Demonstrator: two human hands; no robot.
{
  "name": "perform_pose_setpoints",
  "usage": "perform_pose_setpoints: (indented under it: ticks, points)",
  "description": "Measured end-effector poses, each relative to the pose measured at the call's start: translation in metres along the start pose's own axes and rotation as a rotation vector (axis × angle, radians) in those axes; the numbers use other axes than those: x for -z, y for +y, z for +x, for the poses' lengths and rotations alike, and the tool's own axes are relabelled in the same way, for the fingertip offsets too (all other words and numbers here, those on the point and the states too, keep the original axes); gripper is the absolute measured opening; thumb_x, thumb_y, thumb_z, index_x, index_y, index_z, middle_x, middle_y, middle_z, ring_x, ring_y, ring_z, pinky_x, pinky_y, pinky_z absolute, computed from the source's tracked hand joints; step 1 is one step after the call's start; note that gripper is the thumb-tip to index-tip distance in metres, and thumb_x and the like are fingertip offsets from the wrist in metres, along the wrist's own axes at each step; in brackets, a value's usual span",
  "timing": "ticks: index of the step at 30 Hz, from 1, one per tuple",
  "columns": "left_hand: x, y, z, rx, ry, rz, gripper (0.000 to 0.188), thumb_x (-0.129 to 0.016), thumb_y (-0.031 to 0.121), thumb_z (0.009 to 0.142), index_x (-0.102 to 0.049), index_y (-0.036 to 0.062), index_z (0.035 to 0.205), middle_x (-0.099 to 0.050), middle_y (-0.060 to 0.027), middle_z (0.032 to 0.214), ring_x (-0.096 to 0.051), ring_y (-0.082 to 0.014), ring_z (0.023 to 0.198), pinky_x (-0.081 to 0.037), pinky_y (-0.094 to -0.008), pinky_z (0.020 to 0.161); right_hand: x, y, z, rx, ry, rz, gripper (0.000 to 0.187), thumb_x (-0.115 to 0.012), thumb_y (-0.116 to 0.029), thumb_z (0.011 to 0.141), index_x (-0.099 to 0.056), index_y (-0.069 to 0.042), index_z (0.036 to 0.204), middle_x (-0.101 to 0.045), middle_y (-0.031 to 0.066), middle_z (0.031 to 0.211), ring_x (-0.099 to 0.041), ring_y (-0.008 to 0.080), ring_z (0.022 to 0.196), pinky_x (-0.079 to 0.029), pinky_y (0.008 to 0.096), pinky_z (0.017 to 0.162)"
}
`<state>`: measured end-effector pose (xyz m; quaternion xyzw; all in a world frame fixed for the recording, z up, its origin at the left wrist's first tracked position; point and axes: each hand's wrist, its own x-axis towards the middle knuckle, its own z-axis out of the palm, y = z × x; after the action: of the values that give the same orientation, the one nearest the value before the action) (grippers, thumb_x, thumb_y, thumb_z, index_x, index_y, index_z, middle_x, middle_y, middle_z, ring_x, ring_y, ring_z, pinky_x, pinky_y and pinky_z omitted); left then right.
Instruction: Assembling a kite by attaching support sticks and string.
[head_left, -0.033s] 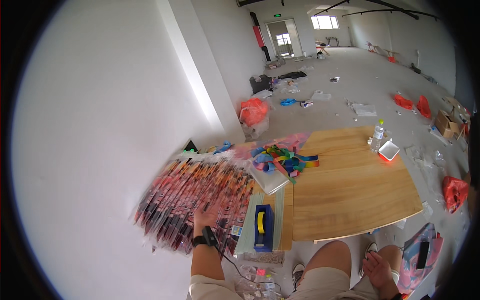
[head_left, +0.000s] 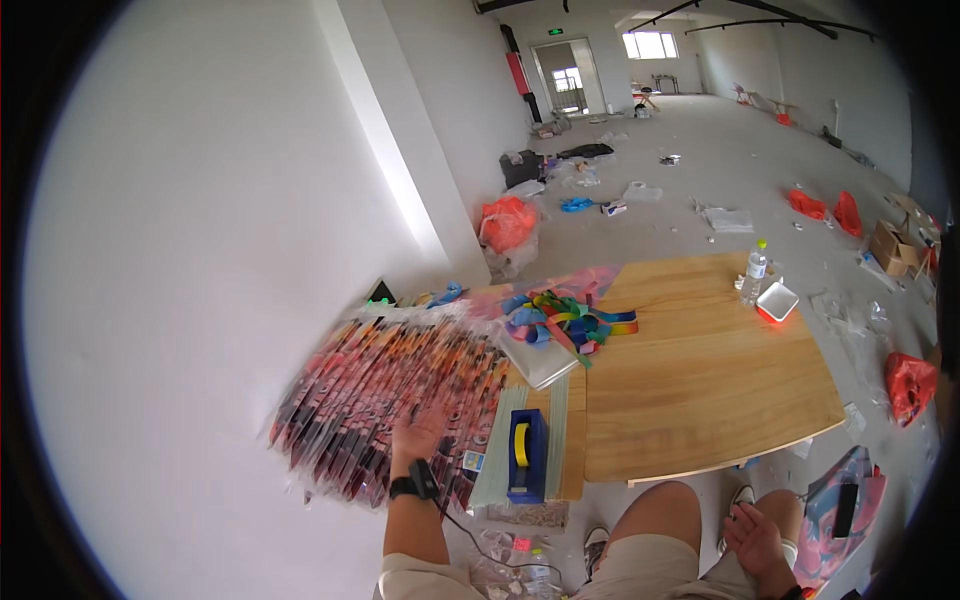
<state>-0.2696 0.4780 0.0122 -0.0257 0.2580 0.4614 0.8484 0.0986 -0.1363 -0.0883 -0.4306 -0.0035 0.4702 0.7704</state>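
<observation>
1. Left hand (head_left: 420, 432): bare, unclenched and released, palm turned up, fingers extended and slightly blurred; over the pile of plastic-sleeved sheets. Cannot tell whether touching.
2. Pile of plastic-sleeved sheets (head_left: 345, 420): at the left end of the surface (head_left: 700, 370), overlapping in slanting rows; shiny, crinkled clear film around pink, red, orange and black prints.
3. Right hand (head_left: 755, 540): palm up, fingers loosely bent, released, close by the right thigh.
4. Black wristband (head_left: 403, 486) on the left wrist, with a boxy module and a thin dark cable (head_left: 468, 524) curving away.
5. Just right of the pile: blue tape dispenser (head_left: 540, 455), oblong and smooth, with a round yellow tape roll (head_left: 521, 445), set on pale, narrow, straight strips (head_left: 488, 455) lying side by side.
6. Beyond the dispenser: folded whitish plastic sheeting (head_left: 545, 368), limp and glossy, touching a tangled heap of multicoloured ribbons (head_left: 560, 320), flat and looping.
7. At the far right of the surface, smooth and wood-grained: clear plastic bottle (head_left: 755, 272) with yellow-green cap and pale label, beside a squarish tray (head_left: 778, 301), white inside, red outside.
8. Print: small blue, yellow and white card (head_left: 473, 461) at the pile's right edge, with markings too small to read; bottle label likewise illegible.
</observation>
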Motion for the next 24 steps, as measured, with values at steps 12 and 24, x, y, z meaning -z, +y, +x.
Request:
perform_pose_setpoints:
  ticks: [12,24]
  points:
    - [0.092,-0.215,-0.158,0.473,-0.438,0.313,0.049,-0.046,0.039,0.099,-0.052,0.0078,0.137,-0.066,-0.013,0.121,-0.063,-0.0266,0.102,-0.049,-0.0416,0.088,-0.053,-0.045,-0.031,0.152,-0.56,0.01,0.037,-0.053,-0.036,0.1,-0.061,-0.002,0.115,-0.064,0.0138,0.103,-0.063,0.0271,0.097,-0.049,0.0433,0.089]
    - [0.038,-0.285,-0.243,0.354,-0.512,0.525,0.043,-0.045,0.039,0.101,-0.056,0.0098,0.131,-0.067,-0.0087,0.121,-0.063,-0.0218,0.094,-0.047,-0.0383,0.083,-0.211,-0.167,-0.187,0.645,-1.787,0.041,0.031,-0.057,-0.023,0.098,-0.068,0.001,0.113,-0.066,0.0197,0.113,-0.067,0.0297,0.091,-0.052,0.0377,0.071]
